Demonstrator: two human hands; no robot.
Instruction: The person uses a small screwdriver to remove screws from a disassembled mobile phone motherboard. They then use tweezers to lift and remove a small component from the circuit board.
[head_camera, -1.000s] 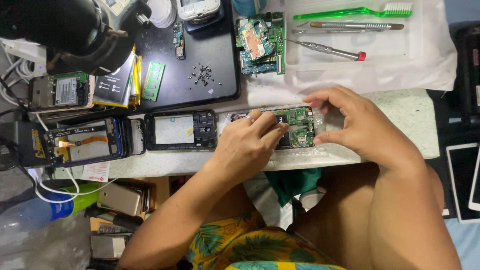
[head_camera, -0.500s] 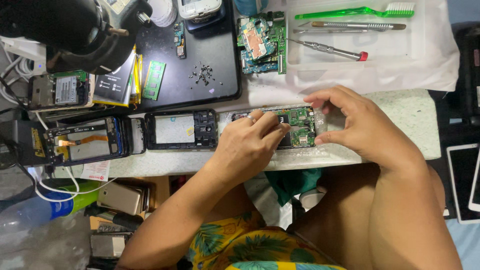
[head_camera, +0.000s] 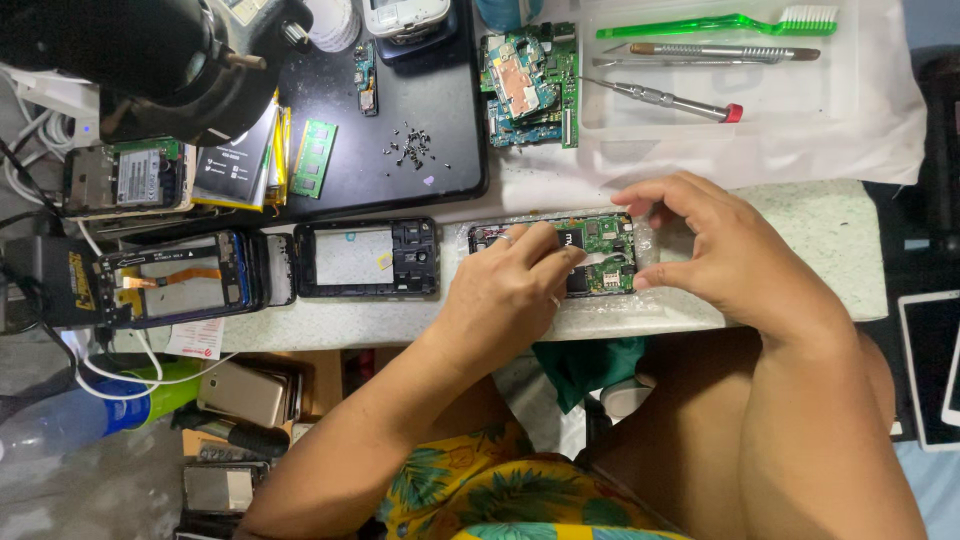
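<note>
Holding the opened phone (head_camera: 590, 255) at the worktop's (head_camera: 810, 240) front edge, my left hand (head_camera: 505, 290) presses fingers onto its board while my right hand (head_camera: 725, 250) pinches its end. Behind, a clear tray (head_camera: 860, 85) holds a green toothbrush (head_camera: 720, 22) and screwdriver (head_camera: 665, 98).
</note>
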